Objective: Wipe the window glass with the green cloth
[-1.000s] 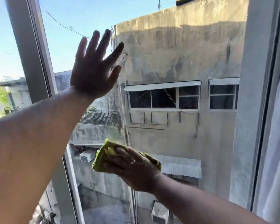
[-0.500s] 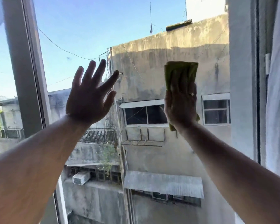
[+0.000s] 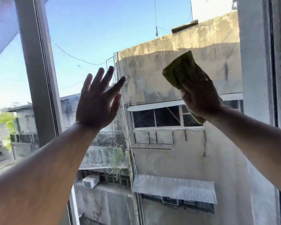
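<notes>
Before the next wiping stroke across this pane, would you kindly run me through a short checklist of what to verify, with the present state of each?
1. Green cloth is under the right hand: ok, the palm lies flat over it.
2. Cloth covers the fingertips: ok, it sticks out above them and a corner shows below the wrist.
3. Left hand is clear of the cloth's path: ok, it is spread open to the left, apart from the cloth.
4. Cloth presses on the window glass: cannot tell, contact is not visible.
5. Room to sweep right: ok, bare glass remains before the right frame.
6. Glass already clean: cannot tell.
</notes>
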